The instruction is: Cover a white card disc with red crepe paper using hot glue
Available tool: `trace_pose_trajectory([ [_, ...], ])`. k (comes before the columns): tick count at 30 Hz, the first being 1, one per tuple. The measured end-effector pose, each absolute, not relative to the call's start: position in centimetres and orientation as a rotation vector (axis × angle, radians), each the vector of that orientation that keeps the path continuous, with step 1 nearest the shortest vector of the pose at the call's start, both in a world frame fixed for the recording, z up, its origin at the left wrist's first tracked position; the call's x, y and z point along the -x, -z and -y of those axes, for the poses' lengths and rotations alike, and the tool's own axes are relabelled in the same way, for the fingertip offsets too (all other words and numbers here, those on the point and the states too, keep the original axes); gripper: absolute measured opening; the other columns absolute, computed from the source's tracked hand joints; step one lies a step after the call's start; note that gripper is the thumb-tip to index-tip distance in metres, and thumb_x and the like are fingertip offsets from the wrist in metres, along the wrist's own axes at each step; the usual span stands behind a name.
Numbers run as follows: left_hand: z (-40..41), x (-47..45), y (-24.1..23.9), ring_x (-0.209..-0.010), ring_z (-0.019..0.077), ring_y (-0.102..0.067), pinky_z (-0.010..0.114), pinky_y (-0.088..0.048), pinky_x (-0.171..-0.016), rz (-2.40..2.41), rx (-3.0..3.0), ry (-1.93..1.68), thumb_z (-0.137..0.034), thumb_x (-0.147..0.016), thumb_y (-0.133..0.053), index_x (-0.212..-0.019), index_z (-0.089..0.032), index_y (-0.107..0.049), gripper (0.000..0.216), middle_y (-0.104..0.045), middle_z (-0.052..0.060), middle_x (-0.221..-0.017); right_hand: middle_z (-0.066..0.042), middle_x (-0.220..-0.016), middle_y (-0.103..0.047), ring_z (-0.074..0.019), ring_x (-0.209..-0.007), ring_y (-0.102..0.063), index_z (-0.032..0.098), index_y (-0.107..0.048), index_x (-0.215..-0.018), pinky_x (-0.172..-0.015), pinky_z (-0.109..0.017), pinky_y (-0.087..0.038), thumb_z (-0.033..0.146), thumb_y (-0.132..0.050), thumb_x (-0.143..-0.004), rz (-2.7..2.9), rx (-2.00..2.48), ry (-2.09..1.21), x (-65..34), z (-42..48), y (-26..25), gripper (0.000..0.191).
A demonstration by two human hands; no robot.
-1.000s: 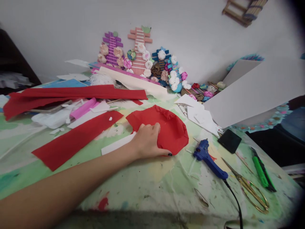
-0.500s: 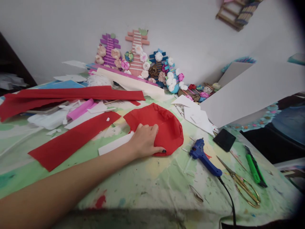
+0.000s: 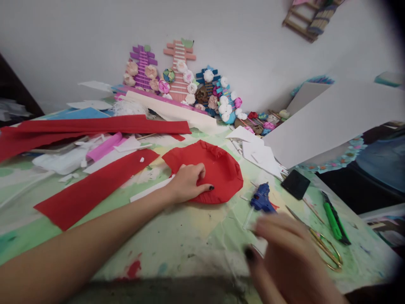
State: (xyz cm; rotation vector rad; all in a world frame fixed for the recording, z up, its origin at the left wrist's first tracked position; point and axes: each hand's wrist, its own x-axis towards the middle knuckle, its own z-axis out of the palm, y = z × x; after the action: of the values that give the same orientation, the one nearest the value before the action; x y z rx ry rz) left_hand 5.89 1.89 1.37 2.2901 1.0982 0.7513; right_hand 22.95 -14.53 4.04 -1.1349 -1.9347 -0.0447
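Observation:
A round piece of red crepe paper (image 3: 221, 177) with a folded, crinkled rim lies on the table. My left hand (image 3: 190, 181) is closed on its lower left part, thumb stretched along the near side and fingers curled. Low on the right, my right hand (image 3: 287, 257) is blurred by motion; its thumb stands apart from the fingers and nothing shows between them. Just beyond it lies a blue glue gun (image 3: 262, 197), its handle partly hidden by that hand. Gold-handled scissors (image 3: 327, 249) lie to the right of the hand, partly covered.
A green cutter knife (image 3: 333, 217) and a black square object (image 3: 295, 185) lie on the right. Red paper strips (image 3: 95, 185), a pink roll (image 3: 106, 146) and white scraps cover the left. Flower-decorated stick crafts (image 3: 179, 71) lean on the wall; white boards (image 3: 332, 122) stand at right.
My right hand has come into view from below right, beside the glue gun. My left hand has shifted slightly left on the red paper, its fingers more curled.

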Motion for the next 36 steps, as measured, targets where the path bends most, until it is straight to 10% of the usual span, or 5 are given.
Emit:
trace_pose_trajectory([
  [11, -3.9, -3.2, -2.5, -0.054, 0.0094, -0.047, 0.023, -0.038, -0.055, -0.795, -1.653, -1.191, -0.040, -0.078, -0.061, -0.064, -0.016, -0.049, 0.030, -0.052, -0.002, -0.058, -0.011, -0.080, -0.063, -0.0226, -0.079, -0.048, 0.012, -0.067, -0.083, -0.061, -0.035, -0.034, 0.013, -0.057, -0.084, 2.483, 0.995, 0.712, -21.4, 5.1, -2.1, 0.010],
  [27, -5.2, 0.8, -4.5, -0.109, 0.0246, -0.052, 0.038, -0.040, -0.096, -0.816, -2.523, -0.724, -0.011, -0.065, -0.057, -0.103, -0.019, -0.062, 0.038, -0.063, 0.006, -0.110, -0.008, -0.082, -0.066, -0.0245, -0.085, -0.047, 0.013, -0.066, -0.082, -0.070, -0.039, -0.037, 0.005, -0.061, -0.073, 2.221, 1.134, 0.523, -23.5, 4.7, -2.5, 0.013],
  [36, -6.8, 1.7, -2.3, -0.093, 0.0193, -0.060, 0.030, -0.047, -0.083, -0.857, -2.335, -0.813, -0.016, -0.070, -0.055, -0.092, -0.017, -0.067, 0.026, -0.067, 0.006, -0.096, -0.013, -0.089, -0.060, -0.0237, -0.083, -0.045, 0.012, -0.067, -0.081, -0.068, -0.037, -0.045, -0.002, -0.051, -0.072, 2.097, 1.226, 0.430, -24.7, 4.1, -2.3, 0.024],
])
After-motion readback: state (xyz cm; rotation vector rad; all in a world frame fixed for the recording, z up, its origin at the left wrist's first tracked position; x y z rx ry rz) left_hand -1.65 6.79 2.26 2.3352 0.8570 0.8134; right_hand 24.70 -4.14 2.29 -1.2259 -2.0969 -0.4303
